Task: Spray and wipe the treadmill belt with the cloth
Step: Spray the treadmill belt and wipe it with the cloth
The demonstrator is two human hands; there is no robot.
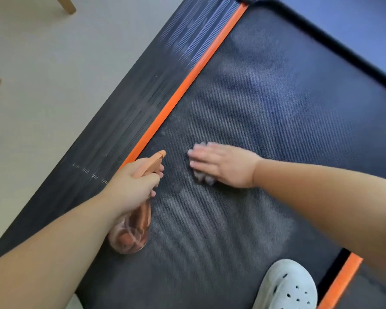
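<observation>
while left grip [132,184] clasps spray bottle [133,233], right grip [223,163] lies flat, pressing the cloth [202,178].

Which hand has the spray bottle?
The left hand, fingers curled round the neck of the orange spray bottle. The right hand instead lies flat, pressing the grey cloth onto the belt.

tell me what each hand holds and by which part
The left hand grips the spray bottle by its neck, under the orange trigger head. The right hand holds nothing: it presses flat on the cloth against the belt.
</observation>
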